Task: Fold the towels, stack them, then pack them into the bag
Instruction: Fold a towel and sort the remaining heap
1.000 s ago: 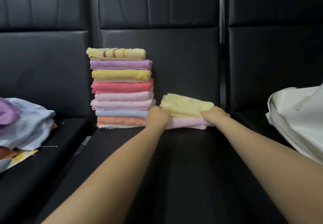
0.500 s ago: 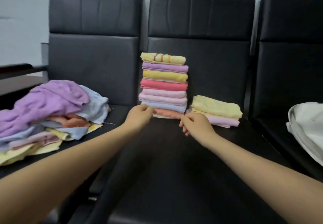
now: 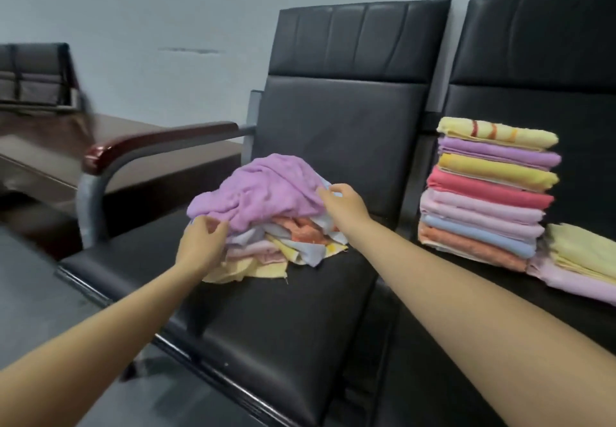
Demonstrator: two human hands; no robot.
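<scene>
Both hands are at the loose pile (image 3: 266,226) on the left seat (image 3: 283,310) of the bench. The left hand (image 3: 200,243) has its fingers curled at the near edge of the purple towel (image 3: 260,193) on top, seemingly pinching it; the right hand (image 3: 343,203) touches the towel's far right edge, though whether it grips cannot be told. On the seat to the right stands the tall folded stack (image 3: 490,193), with a short stack (image 3: 580,260) just beside it. The step in hand looks like fetching the next towel to fold. Next, both hands need firm hold of the purple towel alone, lifting it free without dragging those beneath. No bag is in view.
</scene>
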